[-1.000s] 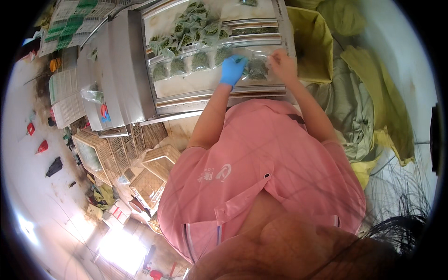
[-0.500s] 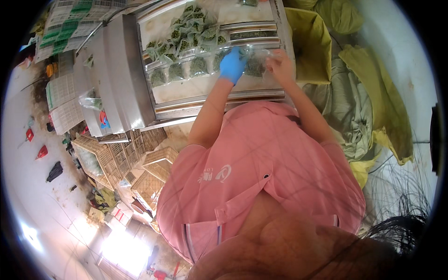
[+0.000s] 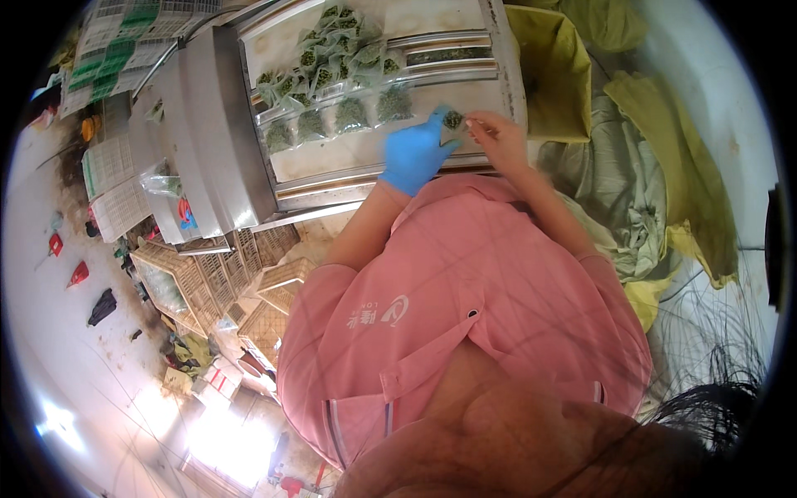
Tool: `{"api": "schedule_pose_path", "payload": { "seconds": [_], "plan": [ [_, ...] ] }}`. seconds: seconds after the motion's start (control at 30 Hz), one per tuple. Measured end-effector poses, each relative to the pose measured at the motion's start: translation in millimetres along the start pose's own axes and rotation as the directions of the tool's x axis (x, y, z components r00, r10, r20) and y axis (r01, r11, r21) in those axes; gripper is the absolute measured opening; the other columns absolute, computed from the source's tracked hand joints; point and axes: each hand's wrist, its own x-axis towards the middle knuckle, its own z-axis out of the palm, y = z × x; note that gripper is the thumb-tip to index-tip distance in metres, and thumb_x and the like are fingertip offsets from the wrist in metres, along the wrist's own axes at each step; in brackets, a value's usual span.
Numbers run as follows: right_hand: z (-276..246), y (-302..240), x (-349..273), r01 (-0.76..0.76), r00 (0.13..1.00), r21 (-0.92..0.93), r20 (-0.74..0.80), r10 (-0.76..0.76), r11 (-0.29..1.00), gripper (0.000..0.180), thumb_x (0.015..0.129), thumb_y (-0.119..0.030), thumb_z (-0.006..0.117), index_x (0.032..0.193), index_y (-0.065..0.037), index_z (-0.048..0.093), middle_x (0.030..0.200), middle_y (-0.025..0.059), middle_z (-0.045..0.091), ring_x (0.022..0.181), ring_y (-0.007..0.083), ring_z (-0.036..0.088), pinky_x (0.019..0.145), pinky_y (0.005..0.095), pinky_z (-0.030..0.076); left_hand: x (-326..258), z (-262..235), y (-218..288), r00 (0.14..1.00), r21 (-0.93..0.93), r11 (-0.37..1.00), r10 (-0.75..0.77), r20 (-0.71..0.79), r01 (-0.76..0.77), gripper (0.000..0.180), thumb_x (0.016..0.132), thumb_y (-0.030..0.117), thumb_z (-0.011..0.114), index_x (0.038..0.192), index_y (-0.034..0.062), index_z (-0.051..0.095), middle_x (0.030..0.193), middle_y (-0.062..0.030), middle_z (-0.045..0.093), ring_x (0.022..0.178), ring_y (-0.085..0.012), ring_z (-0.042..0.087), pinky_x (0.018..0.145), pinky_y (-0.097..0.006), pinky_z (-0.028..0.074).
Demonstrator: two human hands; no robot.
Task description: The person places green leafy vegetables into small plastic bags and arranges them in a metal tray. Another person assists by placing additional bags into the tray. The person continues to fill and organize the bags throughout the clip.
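Observation:
My left hand [image 3: 418, 153], in a blue glove, grips a small clear plastic bag of green produce [image 3: 452, 121] close in front of me, above the near right of the pale work surface. Bare, my right hand [image 3: 500, 139] faces it from the right, its thumb and fingertips pinched at the bag's edge. Left of them lies a row of clear bags with green contents [image 3: 352, 116], flat and side by side. Behind the row is a heap of similar filled bags [image 3: 340, 46]. What exactly the green pieces are is too small to tell.
Metal rails [image 3: 332, 189] edge the work surface, and a slot with green matter [image 3: 451, 56] runs across its far right. A steel housing [image 3: 220, 133] stands left. To the right are an upright yellow container [image 3: 581, 79] and yellow-green sacks [image 3: 677, 158]. Plastic crates [image 3: 178, 286] stand lower left.
The bag at the row's right end has come away from the row and is now between my hands. My left hand has drawn nearer my body; my right has shifted slightly nearer too.

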Motion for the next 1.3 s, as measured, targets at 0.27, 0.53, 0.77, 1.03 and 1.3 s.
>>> {"api": "schedule_pose_path", "payload": {
  "seconds": [0.27, 0.53, 0.77, 1.03, 1.3],
  "plan": [
    [3, -1, -3, 0.106, 0.994, -0.094, 0.015, -0.105, 0.990, 0.016, 0.091, -0.010, 0.065, 0.105, -0.003, 0.070, 0.100, 0.0125, 0.070, 0.084, 0.0229, 0.069, 0.073, 0.0300, 0.055, 5, 31, -18, 0.998, -0.005, 1.000, 0.022, 0.061, -0.022, 0.059, 0.083, 0.040, 0.071, 0.128, 0.0070, 0.054, 0.077, -0.0121, 0.069, 0.069, -0.0307, 0.068, 0.063, -0.041, 0.054],
    [9, 23, -4, 0.122, 0.991, -0.025, 0.052, -0.121, 0.992, 0.020, 0.094, -0.008, 0.061, 0.112, -0.003, 0.065, 0.106, 0.0127, 0.068, 0.086, 0.0230, 0.068, 0.076, 0.0308, 0.055, 23, 44, -20, 0.932, 0.053, 0.998, -0.033, 0.361, 0.015, 0.048, 0.083, 0.036, 0.068, 0.125, 0.0137, 0.057, 0.081, -0.0112, 0.070, 0.075, -0.0296, 0.069, 0.070, -0.043, 0.054],
    [10, 39, 7, -0.182, 0.983, 0.347, 0.083, 0.163, 0.920, 0.022, 0.102, -0.015, 0.050, 0.116, 0.001, 0.056, 0.110, 0.0123, 0.067, 0.086, 0.0195, 0.069, 0.076, 0.0302, 0.056, 23, -9, -4, 0.975, -0.153, 0.983, -0.068, 0.213, 0.102, 0.044, 0.081, 0.034, 0.072, 0.118, 0.0123, 0.060, 0.089, -0.0120, 0.070, 0.075, -0.0291, 0.068, 0.068, -0.042, 0.053],
    [1, 21, 23, -0.211, 0.977, 0.253, 0.074, 0.199, 0.944, 0.027, 0.100, -0.018, 0.052, 0.112, 0.005, 0.056, 0.102, 0.0146, 0.069, 0.084, 0.0193, 0.069, 0.074, 0.0308, 0.057, 16, 69, -82, 0.970, -0.634, 0.741, -0.235, 0.063, 0.221, 0.032, 0.087, 0.020, 0.068, 0.114, 0.0064, 0.057, 0.085, -0.0159, 0.070, 0.076, -0.0302, 0.069, 0.068, -0.042, 0.054],
    [18, 44, 70, 0.134, 0.983, -0.489, -0.046, -0.179, 0.862, 0.028, 0.090, -0.016, 0.057, 0.115, -0.004, 0.059, 0.095, 0.0241, 0.067, 0.087, 0.0402, 0.065, 0.078, 0.0484, 0.051, 54, 79, -91, 0.890, -0.192, 0.879, -0.453, -0.050, 0.437, 0.027, 0.086, 0.026, 0.061, 0.101, 0.0036, 0.065, 0.094, -0.0218, 0.070, 0.089, -0.0385, 0.068, 0.079, -0.048, 0.054]
  ]
}}
